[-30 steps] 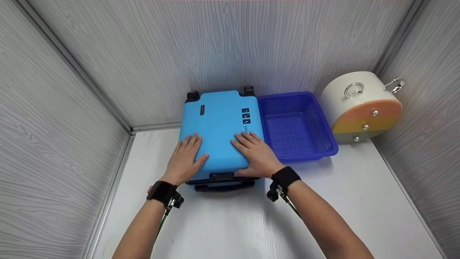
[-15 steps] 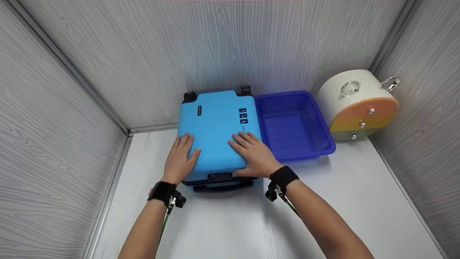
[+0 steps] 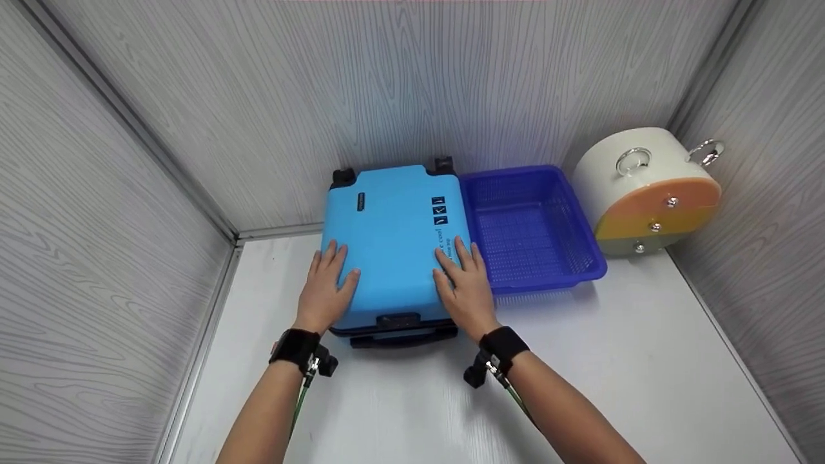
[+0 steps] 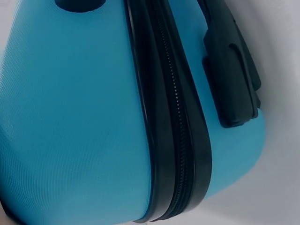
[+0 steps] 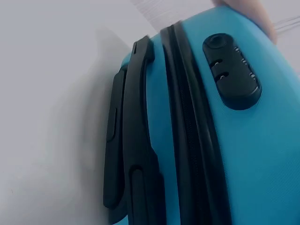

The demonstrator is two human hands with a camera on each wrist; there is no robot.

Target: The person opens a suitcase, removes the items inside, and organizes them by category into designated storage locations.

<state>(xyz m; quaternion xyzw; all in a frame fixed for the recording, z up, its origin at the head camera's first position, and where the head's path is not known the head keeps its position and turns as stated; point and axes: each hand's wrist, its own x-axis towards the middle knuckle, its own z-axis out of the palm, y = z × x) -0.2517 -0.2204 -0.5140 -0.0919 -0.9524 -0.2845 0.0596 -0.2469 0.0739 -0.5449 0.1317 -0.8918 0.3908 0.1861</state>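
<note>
A light blue hard-shell suitcase (image 3: 394, 238) lies flat on the white table, its wheels toward the back wall and its black handle (image 3: 405, 338) toward me. My left hand (image 3: 324, 290) rests on the case's near left edge, fingers straight and pointing away. On the near right part of the lid lies my right hand (image 3: 468, 288), fingers spread beside the printed lettering. Up close, the left wrist view shows the black-trimmed zipper (image 4: 176, 112), which runs closed along the side. In the right wrist view a black combination lock (image 5: 233, 71) sits on the shell.
Right against the suitcase stands a blue plastic basket (image 3: 599, 267) with mesh walls. Beyond it, in the right corner, is a round white storage box (image 3: 635, 151) with coloured drawers and silver ring handles. Wood-grained walls (image 3: 412, 84) enclose the back and both sides.
My right hand has shifted right and turned its fingers forward, uncovering the lettering on the lid. My left hand has moved slightly left, toward the case's edge. The suitcase stays in place.
</note>
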